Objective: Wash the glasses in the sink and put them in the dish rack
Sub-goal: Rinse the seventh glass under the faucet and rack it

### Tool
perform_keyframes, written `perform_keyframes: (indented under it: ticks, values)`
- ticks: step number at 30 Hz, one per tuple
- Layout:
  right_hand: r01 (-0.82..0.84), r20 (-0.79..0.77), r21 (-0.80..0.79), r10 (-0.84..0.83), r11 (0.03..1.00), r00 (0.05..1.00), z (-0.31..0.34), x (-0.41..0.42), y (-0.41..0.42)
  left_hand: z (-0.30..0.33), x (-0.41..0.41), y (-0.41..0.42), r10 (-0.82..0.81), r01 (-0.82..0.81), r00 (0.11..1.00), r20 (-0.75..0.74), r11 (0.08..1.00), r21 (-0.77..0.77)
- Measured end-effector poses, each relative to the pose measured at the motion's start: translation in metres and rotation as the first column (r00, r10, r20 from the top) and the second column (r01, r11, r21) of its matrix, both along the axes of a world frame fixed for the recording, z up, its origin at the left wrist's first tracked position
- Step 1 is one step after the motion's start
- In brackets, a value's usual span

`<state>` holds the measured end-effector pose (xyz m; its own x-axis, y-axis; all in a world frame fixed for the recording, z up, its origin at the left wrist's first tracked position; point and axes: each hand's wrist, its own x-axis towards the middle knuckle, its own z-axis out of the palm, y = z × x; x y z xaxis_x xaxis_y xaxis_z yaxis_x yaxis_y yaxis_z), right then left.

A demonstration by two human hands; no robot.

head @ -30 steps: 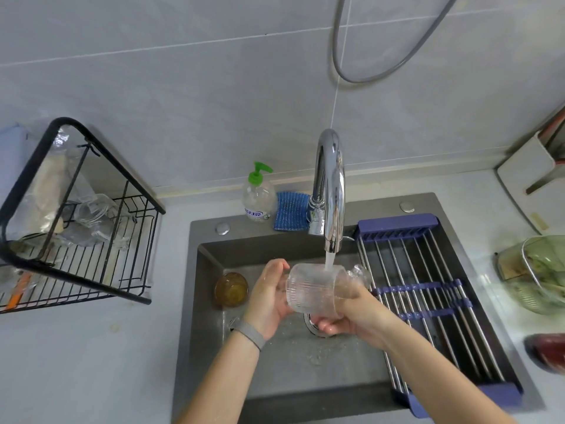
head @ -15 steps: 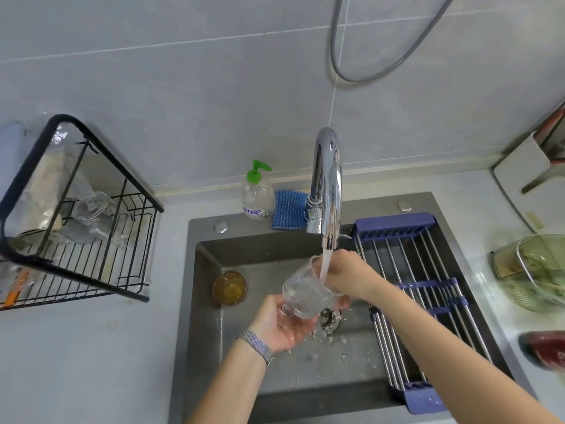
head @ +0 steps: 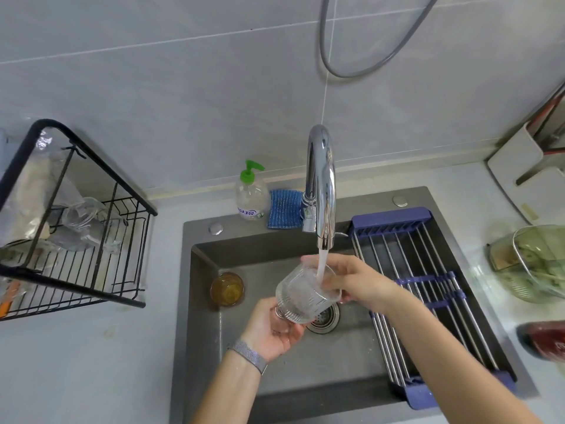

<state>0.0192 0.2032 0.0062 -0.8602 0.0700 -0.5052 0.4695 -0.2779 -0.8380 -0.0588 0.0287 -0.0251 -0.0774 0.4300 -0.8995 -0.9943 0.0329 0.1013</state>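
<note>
- Two hands gripped the glass: my left hand cupped its base, my right hand pinched its rim.
- Wet, it could slip into the sink.

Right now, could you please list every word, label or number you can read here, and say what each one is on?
Soap bottle: a white label with blue print, too blurred to read.
Red thing at the right edge: a speck of white marking, too small to read.
Ribbed glass, amber glass, faucet, rack: no text visible.
Nothing can be quoted.
</note>
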Motion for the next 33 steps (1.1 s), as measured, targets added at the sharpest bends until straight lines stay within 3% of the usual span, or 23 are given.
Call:
perform_keyframes:
  ticks: [2, 3, 6, 9, 11, 12, 15, 17, 19, 21, 25, 28, 33]
  values:
    - [0.088, -0.093, -0.232, -0.113, 0.969, 0.989, -0.014, 0.007, -0.013, 0.001, 0.002, 0.003, 0.033, -0.033, 0.999, 0.008, 0.998, 0.056]
    - [0.097, -0.158, -0.269, -0.143, 0.958, 0.977, -0.022, 0.008, -0.023, 0.002, 0.004, 0.005, 0.07, -0.072, 0.997, 0.02, 0.993, 0.097]
    - [0.257, -0.277, -0.159, -0.293, 0.953, 0.915, -0.046, 0.011, -0.058, 0.008, 0.012, 0.009, 0.126, -0.125, 0.992, 0.008, 0.98, 0.158]
    - [0.583, -0.169, -0.046, -0.582, 0.811, 0.796, -0.054, 0.007, -0.076, 0.005, 0.023, 0.003, -0.109, 0.111, 0.977, -0.182, 0.994, 0.003]
    - [0.669, -0.09, -0.122, -0.679, 0.733, 0.728, -0.05, 0.006, -0.076, -0.001, 0.026, -0.003, -0.382, 0.303, 0.814, -0.437, 0.922, -0.241]
    - [0.674, -0.057, -0.187, -0.693, 0.714, 0.718, -0.047, 0.008, -0.075, -0.003, 0.026, -0.006, -0.445, 0.292, 0.689, -0.572, 0.893, -0.343]
    - [0.657, 0.102, -0.31, -0.663, 0.687, 0.741, -0.035, 0.011, -0.078, 0.005, 0.023, -0.009, -0.367, 0.143, 0.423, -0.828, 0.93, -0.339]
    - [0.609, 0.197, -0.317, -0.577, 0.727, 0.792, -0.03, 0.009, -0.084, 0.009, 0.022, -0.003, -0.396, 0.307, 0.393, -0.83, 0.907, -0.288]
    - [0.554, 0.22, -0.279, -0.509, 0.784, 0.832, -0.028, 0.009, -0.087, 0.006, 0.022, 0.004, -0.504, 0.43, 0.392, -0.77, 0.84, -0.331]
    - [0.519, 0.258, -0.271, -0.458, 0.811, 0.851, -0.024, 0.01, -0.086, 0.003, 0.02, 0.007, -0.574, 0.449, 0.437, -0.692, 0.806, -0.385]
    - [0.474, 0.388, -0.26, -0.358, 0.841, 0.849, -0.021, 0.013, -0.08, 0.005, 0.021, 0.008, -0.495, 0.418, 0.63, -0.599, 0.866, -0.275]
    - [0.497, 0.471, -0.244, -0.346, 0.832, 0.811, -0.021, 0.012, -0.081, -0.001, 0.028, 0.007, -0.296, 0.258, 0.865, -0.405, 0.955, -0.148]
    - [0.425, 0.385, -0.256, -0.312, 0.868, 0.869, -0.019, 0.021, -0.1, -0.009, 0.021, 0.002, -0.034, 0.029, 0.985, -0.17, 0.999, -0.035]
